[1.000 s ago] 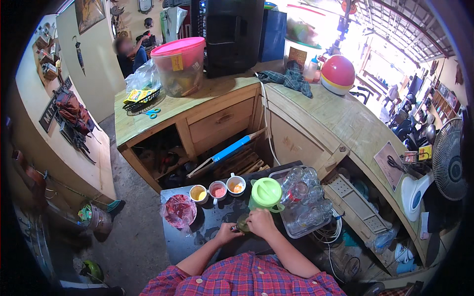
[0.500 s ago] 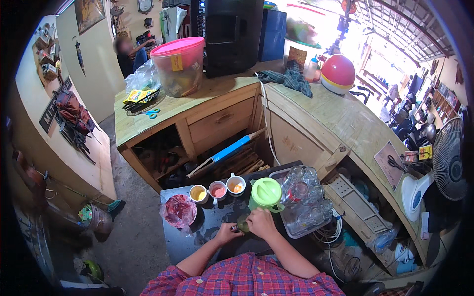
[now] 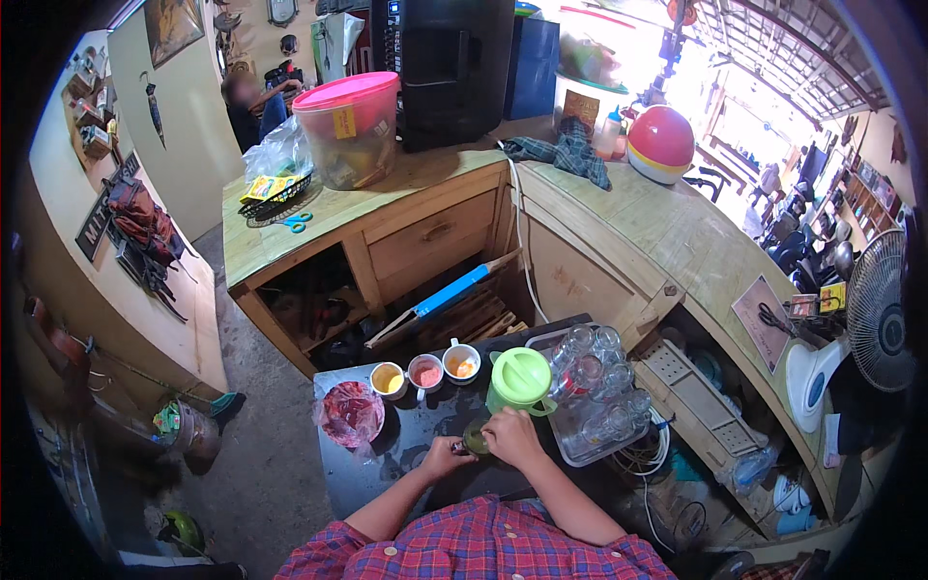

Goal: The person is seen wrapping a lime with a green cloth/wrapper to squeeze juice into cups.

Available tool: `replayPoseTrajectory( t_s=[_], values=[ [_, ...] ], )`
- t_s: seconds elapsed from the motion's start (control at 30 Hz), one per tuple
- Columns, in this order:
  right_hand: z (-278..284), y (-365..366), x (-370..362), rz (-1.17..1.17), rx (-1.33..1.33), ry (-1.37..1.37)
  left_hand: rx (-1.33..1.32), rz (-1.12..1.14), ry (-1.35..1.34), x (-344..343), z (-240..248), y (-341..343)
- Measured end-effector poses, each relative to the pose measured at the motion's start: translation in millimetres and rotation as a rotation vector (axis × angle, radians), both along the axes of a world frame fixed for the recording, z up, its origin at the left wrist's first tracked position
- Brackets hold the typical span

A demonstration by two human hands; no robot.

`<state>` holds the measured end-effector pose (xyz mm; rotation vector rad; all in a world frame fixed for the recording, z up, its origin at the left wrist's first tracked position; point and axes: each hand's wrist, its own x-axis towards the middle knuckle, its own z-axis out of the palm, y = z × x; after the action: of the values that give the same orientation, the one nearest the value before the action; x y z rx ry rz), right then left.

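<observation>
My left hand (image 3: pixel 444 458) is closed at the side of a small round cup (image 3: pixel 475 441) with greenish contents, gripping it near the front of the dark table. My right hand (image 3: pixel 513 437) is bent over the cup's right rim, fingers pressed together; whatever they pinch is hidden. Just beyond the right hand stands a light green lidded pitcher (image 3: pixel 521 377). In a row to its left are a white mug with orange-yellow contents (image 3: pixel 462 363), a mug with pink contents (image 3: pixel 425 373) and a cup with yellow contents (image 3: pixel 389 380).
A pink bowl lined with plastic (image 3: pixel 352 414) sits at the table's left. Several upturned glasses (image 3: pixel 592 372) fill a clear tray (image 3: pixel 580 454) on the right. Behind runs a wooden counter (image 3: pixel 619 217) with a pink-lidded tub (image 3: pixel 348 135). A fan (image 3: pixel 875 309) stands far right.
My hands have barely shifted at the cup, the right one very slightly. Everything on the table stays where it was.
</observation>
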<state>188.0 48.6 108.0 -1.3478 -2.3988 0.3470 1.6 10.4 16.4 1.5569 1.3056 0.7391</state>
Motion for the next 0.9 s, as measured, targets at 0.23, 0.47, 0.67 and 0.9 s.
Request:
replayPoseTrajectory(
  t_s=[0.23, 0.47, 0.67, 0.9],
  values=[
    [-3.4, 1.7, -1.6, 0.015, -0.032, 0.024, 0.004, 0.008, 0.000, -0.7, -5.9, 0.1],
    [-8.2, 2.7, -2.7, 0.007, 0.006, -0.006, -0.013, -0.011, 0.049, -0.8, -3.1, 1.0],
    [-6.6, 1.9, -3.5, 0.047, -0.030, 0.025, -0.037, -0.014, -0.011, -1.3, -8.8, 1.8],
    [-1.9, 1.0, -5.2, 0.045, -0.006, -0.029, -0.010, -0.015, 0.020, -2.2, -4.8, 1.4]
  ],
)
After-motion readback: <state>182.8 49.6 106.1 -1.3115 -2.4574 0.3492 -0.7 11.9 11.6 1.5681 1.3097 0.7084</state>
